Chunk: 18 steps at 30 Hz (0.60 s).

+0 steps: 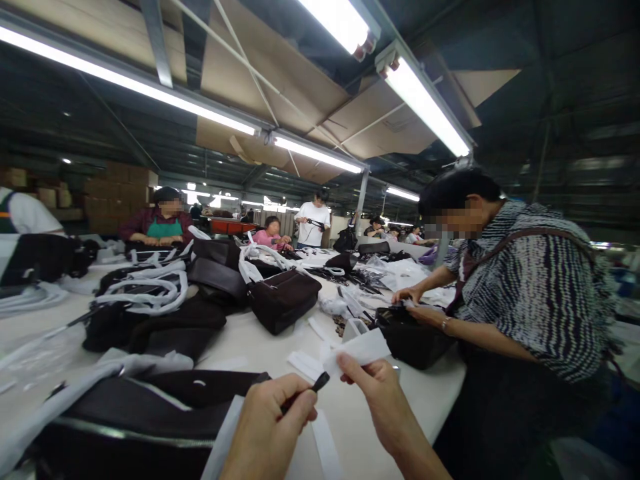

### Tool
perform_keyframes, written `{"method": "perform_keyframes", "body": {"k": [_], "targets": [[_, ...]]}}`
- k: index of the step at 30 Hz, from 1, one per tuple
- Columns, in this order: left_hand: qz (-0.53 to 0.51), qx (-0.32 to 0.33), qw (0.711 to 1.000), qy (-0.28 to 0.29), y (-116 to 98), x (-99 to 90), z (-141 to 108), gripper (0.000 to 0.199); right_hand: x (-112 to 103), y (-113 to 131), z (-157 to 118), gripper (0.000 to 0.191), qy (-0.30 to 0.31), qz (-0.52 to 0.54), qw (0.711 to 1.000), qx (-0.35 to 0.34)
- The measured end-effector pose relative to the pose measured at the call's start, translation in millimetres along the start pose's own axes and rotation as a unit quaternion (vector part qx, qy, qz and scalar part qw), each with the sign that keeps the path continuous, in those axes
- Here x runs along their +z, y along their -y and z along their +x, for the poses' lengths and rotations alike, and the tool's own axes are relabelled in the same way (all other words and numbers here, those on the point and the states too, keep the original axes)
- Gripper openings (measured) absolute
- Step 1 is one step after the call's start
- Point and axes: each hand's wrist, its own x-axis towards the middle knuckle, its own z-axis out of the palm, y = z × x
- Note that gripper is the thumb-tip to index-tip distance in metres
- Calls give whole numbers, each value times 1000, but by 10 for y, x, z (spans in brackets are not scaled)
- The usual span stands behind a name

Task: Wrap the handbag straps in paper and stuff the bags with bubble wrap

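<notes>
Low in the middle of the head view, my left hand (275,423) pinches a small black strap (321,381) whose looped tip sticks out to the right. My right hand (373,387) holds a white paper strip (364,350) between thumb and fingers, just beyond the strap tip. A gap is visible between the two hands. At lower left lies a large dark bag (135,420) with a light zipper edge and a white-wrapped handle (65,417). More white strips (325,443) lie on the table beneath and beyond my hands.
A co-worker (525,287) stands at the right, both hands on a black bag (415,337). Dark bags with white-wrapped handles (285,297) cover much of the white table (255,343). Several other people are around the far side. Tube lights hang overhead.
</notes>
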Motion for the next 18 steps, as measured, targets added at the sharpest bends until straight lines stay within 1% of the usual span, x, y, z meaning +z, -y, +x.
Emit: {"method": "perform_keyframes", "body": {"k": [3, 5, 6, 8, 9, 10, 12, 13, 15, 16, 18], "targets": [[3, 3, 1000, -5, -1, 0, -7, 31, -8, 16, -20, 48, 41, 27, 998, 27], [2, 2, 1000, -6, 3, -2, -6, 32, -4, 22, -31, 44, 67, 35, 997, 24], [0, 1, 1000, -5, 5, -3, -5, 32, -1, 21, -33, 40, 75, 19, 997, 11], [-3, -1, 1000, -1, 11, -5, -1, 32, 1, 2, -30, 29, 74, -68, 994, -46], [-4, -1, 1000, 0, 13, -6, 1, 32, -2, -17, -25, 23, 65, -131, 985, -88], [-3, 1, 1000, 1, 15, -7, 2, 32, -8, -42, -18, 17, 52, -196, 970, -134], [-2, 6, 1000, 1, 18, -11, 2, 31, -34, -101, -1, 9, 30, -307, 927, -213], [-3, 7, 1000, 0, 20, -15, 1, 31, -54, -129, 9, 8, 22, -346, 907, -239], [-8, 7, 1000, 7, 26, -24, -2, 31, -107, -163, 34, 10, 13, -395, 880, -265], [-13, 4, 1000, 13, 28, -29, -3, 31, -136, -166, 49, 10, 9, -409, 872, -268], [-24, -2, 999, 22, 32, -38, -6, 31, -196, -145, 82, 10, 6, -428, 866, -259]]}}
